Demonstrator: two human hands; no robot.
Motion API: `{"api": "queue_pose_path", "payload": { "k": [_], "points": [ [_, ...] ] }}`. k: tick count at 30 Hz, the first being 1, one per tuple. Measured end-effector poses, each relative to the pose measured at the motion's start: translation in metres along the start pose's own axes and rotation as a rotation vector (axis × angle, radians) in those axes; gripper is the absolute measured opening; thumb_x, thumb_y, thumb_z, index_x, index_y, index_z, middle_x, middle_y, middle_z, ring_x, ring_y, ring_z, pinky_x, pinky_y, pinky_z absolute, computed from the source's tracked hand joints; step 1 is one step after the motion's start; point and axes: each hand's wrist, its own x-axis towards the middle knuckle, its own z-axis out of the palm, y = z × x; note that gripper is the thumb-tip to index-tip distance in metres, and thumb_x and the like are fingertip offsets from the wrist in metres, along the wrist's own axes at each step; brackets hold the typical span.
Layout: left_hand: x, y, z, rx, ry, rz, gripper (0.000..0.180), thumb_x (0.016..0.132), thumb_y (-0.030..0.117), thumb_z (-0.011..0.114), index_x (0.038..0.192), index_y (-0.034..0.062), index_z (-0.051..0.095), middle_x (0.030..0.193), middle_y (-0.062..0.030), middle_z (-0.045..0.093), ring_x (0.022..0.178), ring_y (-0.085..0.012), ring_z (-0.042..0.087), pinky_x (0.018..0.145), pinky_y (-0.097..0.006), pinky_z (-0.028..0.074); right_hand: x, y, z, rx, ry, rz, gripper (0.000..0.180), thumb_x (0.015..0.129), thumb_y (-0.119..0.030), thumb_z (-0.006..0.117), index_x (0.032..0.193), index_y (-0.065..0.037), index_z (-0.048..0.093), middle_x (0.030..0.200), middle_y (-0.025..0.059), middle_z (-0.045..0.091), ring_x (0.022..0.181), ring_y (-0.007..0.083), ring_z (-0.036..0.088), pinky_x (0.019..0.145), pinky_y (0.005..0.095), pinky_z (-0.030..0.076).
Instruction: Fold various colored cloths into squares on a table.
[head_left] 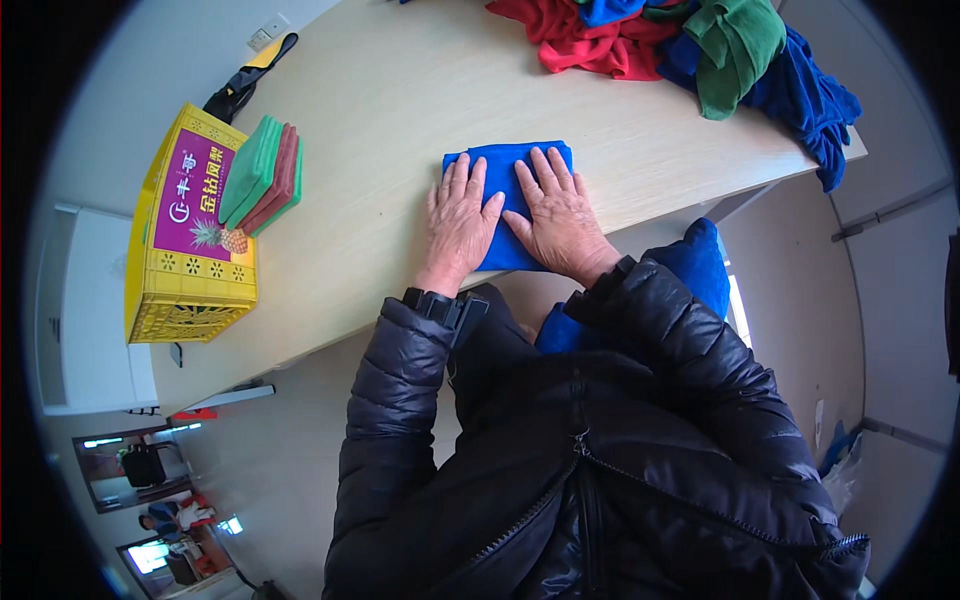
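A blue cloth (508,205), folded into a rough rectangle, lies flat at the table's near edge. My left hand (460,220) rests palm down on its left side, fingers stretched toward the far edge. On its right side lies my right hand (560,215), also flat, with the thumb spread inward. Neither hand grips anything. Both palms press the cloth against the table (370,150), and the part under them is hidden.
At the left stands a yellow plastic crate (190,300) with a purple panel. Folded green and red cloths (258,175) lean beside it. A loose heap of cloths (735,50) in red, green and blue hangs partly over the far right corner. Blue fabric (695,265) shows below the table edge.
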Motion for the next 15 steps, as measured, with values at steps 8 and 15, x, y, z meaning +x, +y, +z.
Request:
{"api": "queue_pose_path", "payload": {
  "k": [8, 15],
  "points": [
    [-0.005, 0.008, -0.007, 0.077, -0.009, -0.055, 0.061, 0.104, 0.043, 0.045, 0.153, 0.0083, 0.037, 0.16, -0.0164, 0.033, 0.149, -0.0326, 0.029, 0.121, -0.057, 0.018, -0.003, 0.002, -0.011, 0.029, -0.015, -0.043, 0.07, 0.097, -0.047, 0.053, 0.151, -0.004, 0.041, 0.161, 0.0215, 0.03, 0.151, 0.0399, 0.022, 0.121, 0.0527, 0.02],
    [-0.012, 0.019, -0.019, 0.161, 0.026, 0.01, 0.057, 0.104, 0.039, 0.044, 0.151, 0.0062, 0.041, 0.16, -0.0151, 0.034, 0.149, -0.0315, 0.029, 0.121, -0.055, 0.02, -0.003, -0.002, -0.025, -0.033, 0.065, -0.101, 0.062, 0.099, -0.038, 0.053, 0.149, -0.002, 0.043, 0.157, 0.0216, 0.037, 0.149, 0.0381, 0.028, 0.122, 0.0513, 0.021]
  ]
}}
